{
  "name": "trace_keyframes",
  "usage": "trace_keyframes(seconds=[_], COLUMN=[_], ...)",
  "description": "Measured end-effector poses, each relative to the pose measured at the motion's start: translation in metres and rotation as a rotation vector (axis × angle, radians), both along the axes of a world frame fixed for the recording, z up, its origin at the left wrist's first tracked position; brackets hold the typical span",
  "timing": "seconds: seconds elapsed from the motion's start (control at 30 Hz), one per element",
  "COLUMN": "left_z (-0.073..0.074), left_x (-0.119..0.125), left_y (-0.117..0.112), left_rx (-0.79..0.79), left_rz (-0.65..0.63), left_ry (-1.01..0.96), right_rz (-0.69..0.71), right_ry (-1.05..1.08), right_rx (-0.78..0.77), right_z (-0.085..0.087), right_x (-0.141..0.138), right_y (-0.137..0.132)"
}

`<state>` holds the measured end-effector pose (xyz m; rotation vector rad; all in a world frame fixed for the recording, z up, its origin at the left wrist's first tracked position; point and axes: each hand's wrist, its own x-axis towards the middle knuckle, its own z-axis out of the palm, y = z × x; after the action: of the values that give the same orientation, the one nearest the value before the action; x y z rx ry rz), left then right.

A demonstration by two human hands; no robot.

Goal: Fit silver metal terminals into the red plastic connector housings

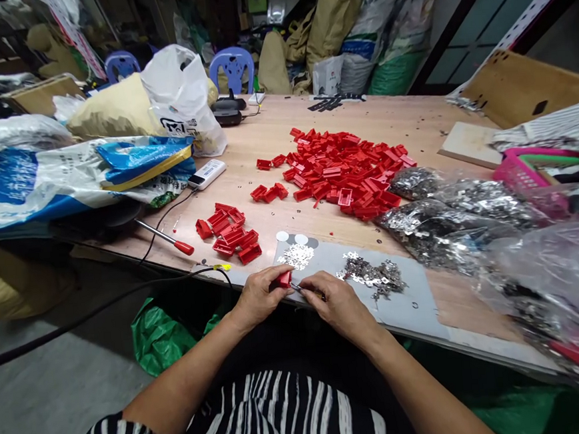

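My left hand (pixel 260 296) pinches a small red plastic housing (pixel 283 280) just above the table's near edge. My right hand (pixel 339 301) holds a thin metal piece (pixel 300 288) against that housing, and the fingertips hide most of it. The two hands nearly touch. Beyond them, a grey sheet (pixel 401 302) carries a heap of silver metal clips (pixel 371 274) and a smaller silver pile (pixel 295 256). Further off lie a small group of red housings (pixel 228 232) and a large heap of them (pixel 340 169).
Clear plastic bags of metal clips (pixel 445 228) crowd the right of the wooden table (pixel 402 118). A red-handled screwdriver (pixel 171 238) and a black cable (pixel 163 230) lie at the left, near a woven sack (pixel 66 181). A pink basket (pixel 526 171) stands at the right.
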<state>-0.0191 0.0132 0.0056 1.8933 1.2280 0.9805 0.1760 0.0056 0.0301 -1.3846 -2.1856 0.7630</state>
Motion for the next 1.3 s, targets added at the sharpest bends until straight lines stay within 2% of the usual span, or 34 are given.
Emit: trace_keyframes(seconds=[0.33, 0.63, 0.77, 0.93, 1.03, 1.13, 1.2, 1.3], left_z=[-0.001, -0.001, -0.002, 0.005, 0.013, 0.022, 0.027, 0.031], left_x=[-0.002, -0.001, 0.000, 0.002, 0.006, 0.011, 0.013, 0.016], left_y=[0.001, 0.003, 0.001, -0.007, -0.013, -0.016, -0.018, -0.021], left_rx=[0.019, -0.014, -0.024, -0.077, -0.182, -0.400, -0.591, -0.826], left_rz=[-0.026, -0.024, 0.009, 0.055, 0.105, 0.135, 0.098, 0.039], left_ry=[0.000, -0.051, -0.090, -0.158, -0.356, -0.770, -1.023, -1.246], right_rz=[0.027, -0.112, -0.082, -0.060, -0.043, 0.016, 0.061, 0.086], right_ry=[-0.115, -0.287, -0.229, 0.042, 0.165, 0.193, 0.193, 0.179], right_rx=[0.025, 0.007, -0.019, 0.026, 0.003, -0.123, -0.172, -0.175], right_z=[-0.001, 0.008, 0.005, 0.003, 0.008, 0.017, 0.022, 0.024], right_x=[-0.003, -0.027, -0.022, -0.006, 0.002, 0.005, 0.004, 0.000], right_y=[0.001, -0.008, -0.008, -0.010, -0.014, -0.019, -0.021, -0.021])
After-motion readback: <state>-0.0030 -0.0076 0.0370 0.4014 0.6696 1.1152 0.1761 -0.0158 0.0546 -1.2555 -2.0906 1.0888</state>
